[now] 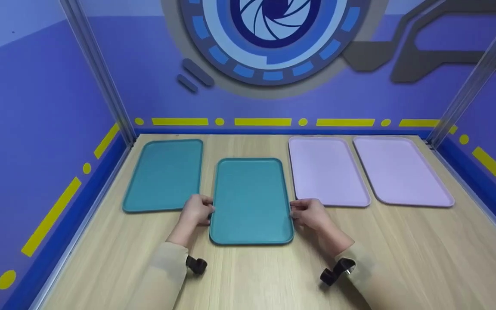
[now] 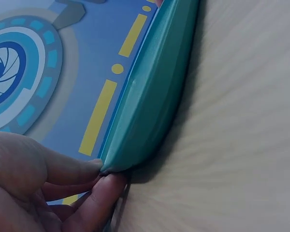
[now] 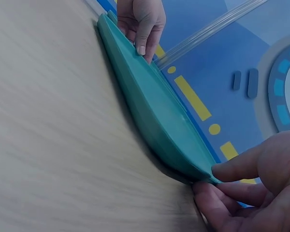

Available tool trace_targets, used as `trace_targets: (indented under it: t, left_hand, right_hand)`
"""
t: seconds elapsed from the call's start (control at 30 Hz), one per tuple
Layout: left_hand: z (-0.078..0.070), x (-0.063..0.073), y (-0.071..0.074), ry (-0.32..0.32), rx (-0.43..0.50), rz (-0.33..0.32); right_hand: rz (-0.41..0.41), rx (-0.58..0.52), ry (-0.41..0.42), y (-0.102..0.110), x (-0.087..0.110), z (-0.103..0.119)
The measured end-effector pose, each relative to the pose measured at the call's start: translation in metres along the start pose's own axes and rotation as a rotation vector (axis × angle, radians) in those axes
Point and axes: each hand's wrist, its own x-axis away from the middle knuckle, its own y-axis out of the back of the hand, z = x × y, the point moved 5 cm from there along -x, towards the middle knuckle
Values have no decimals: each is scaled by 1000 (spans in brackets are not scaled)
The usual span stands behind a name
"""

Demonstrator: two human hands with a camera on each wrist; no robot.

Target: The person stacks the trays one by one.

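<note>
A teal tray (image 1: 251,202) lies in front of me, between my two hands, close over the wooden table. My left hand (image 1: 196,210) pinches its left rim between thumb and fingers. On the opposite side, the right hand (image 1: 310,213) pinches the right rim the same way. In the left wrist view, the thumb of my left hand (image 2: 43,183) lies on top of the rim with fingertips beneath. The right wrist view shows the right hand (image 3: 256,183) gripping the near edge, and the left hand (image 3: 141,24) at the far edge. The tray's surface is bare.
Another teal tray (image 1: 164,174) lies at the back left of the table (image 1: 248,280). Two lilac trays, an inner one (image 1: 330,172) and an outer one (image 1: 403,172), lie side by side at the right. Blue walls (image 1: 248,103) enclose the back and sides.
</note>
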Motion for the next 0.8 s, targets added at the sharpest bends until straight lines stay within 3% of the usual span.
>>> trace_targets:
  t: [0.13,0.3,0.43,0.53,0.63,0.8]
  left_hand:
    - [-4,2,2,26,-18,50]
    - [-18,2,4,41,-123,82]
    - [-33,1,3,1,-301,27]
    - [-48,1,-2,-33,-387,-24]
    - [-63,0,-11,-56,-355,-33]
    - [-87,-4,-33,-153,-231,-2]
  right_hand:
    - [40,-84,-13,5,1,-1]
    - [70,-172,-28,19,1,0]
    - [61,-225,-40,33,1,3]
    - [45,-189,-20,45,1,7]
    - [26,-113,14,60,1,12]
    - [-10,-42,1,86,-3,15]
